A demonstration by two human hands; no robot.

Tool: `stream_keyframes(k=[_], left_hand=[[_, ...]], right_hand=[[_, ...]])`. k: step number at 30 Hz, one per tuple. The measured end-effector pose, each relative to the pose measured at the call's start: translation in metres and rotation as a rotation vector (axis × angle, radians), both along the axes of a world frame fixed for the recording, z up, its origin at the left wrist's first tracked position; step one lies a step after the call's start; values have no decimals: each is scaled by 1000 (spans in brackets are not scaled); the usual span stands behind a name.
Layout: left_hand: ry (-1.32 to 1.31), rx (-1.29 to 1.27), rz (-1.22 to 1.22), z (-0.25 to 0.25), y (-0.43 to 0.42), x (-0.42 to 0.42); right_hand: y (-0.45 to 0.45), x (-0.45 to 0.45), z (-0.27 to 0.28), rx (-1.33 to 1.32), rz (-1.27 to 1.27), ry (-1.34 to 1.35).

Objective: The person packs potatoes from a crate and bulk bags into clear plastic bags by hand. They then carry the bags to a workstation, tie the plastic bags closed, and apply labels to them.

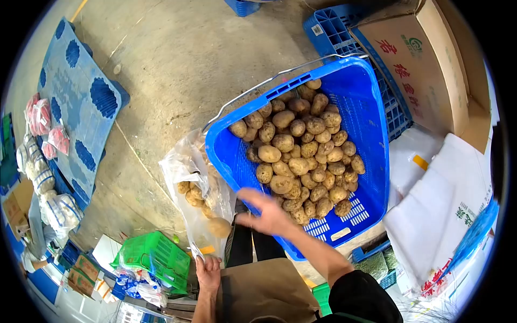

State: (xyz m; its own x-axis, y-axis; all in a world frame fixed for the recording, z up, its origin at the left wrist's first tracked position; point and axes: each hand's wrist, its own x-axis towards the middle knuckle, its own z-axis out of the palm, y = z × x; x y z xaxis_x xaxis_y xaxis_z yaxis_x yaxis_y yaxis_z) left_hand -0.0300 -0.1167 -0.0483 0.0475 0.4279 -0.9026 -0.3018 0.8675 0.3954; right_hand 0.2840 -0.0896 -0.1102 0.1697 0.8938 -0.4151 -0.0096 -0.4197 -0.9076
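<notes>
Potatoes (301, 156) and clear bag (175, 167): grip and orientation

Left hand (209, 273): my thumb and fingers are pinched together on the bag's near edge. Right hand (267, 214): fingers spread wide at the near-left rim of the blue basket (371, 177), no potato visible in them. Just off those fingertips, 1 blurred potato (219, 227) shows at the bag; I cannot tell whether it rests or is in mid-air. A few bagged potatoes (194, 196) sit farther in; the main heap lies in the basket.

Handling, my estimate: potatoes firm, fairly dense, hard to crush, a little gritty; best cupped around the middle with the whole hand. Bag film thin, limp, slippery, likely to sag under load; best pinched at its edge.

Axes: bag runs lengthwise away from my left hand, along the basket's left side. Blurred potato lies roughly crosswise. Heaped potatoes point every way.
</notes>
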Motion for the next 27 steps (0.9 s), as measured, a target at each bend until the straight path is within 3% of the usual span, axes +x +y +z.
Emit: stream_keyframes(k=[1, 2, 3, 4, 6, 9, 12, 16, 19, 22, 27], left_hand=[[-12, 4, -16, 0, -1, -2], [-24, 7, -32, -2, -2, -4], [-39, 11, -47, -4, -4, -5], [-22, 11, -45, -7, -6, -4], [17, 6, -48, -10, -10, -6], [-13, 22, -24, -7, -10, -2], [-39, 19, -19, -6, -10, -4], [-43, 22, -42, -9, -14, -9], [-10, 0, -21, -6, -20, -9], [-1, 3, -13, -8, -15, -1], [14, -11, 1, -8, -6, 1]], right_hand=[[9, 13, -18, -153, -137, 127], [16, 21, -47, -179, -225, -114], [28, 41, -73, -118, -168, -332], [36, 51, -109, -160, -127, -323], [42, 50, -176, -61, 33, -561], [62, 42, -200, -190, 400, -938], [53, 31, -228, -166, 202, -1163], [74, 32, -240, -259, 175, -1158], [83, 31, -231, -427, 293, -1098], [66, 22, -232, -290, 401, -1052], [74, 41, -238, -415, 591, -1005]])
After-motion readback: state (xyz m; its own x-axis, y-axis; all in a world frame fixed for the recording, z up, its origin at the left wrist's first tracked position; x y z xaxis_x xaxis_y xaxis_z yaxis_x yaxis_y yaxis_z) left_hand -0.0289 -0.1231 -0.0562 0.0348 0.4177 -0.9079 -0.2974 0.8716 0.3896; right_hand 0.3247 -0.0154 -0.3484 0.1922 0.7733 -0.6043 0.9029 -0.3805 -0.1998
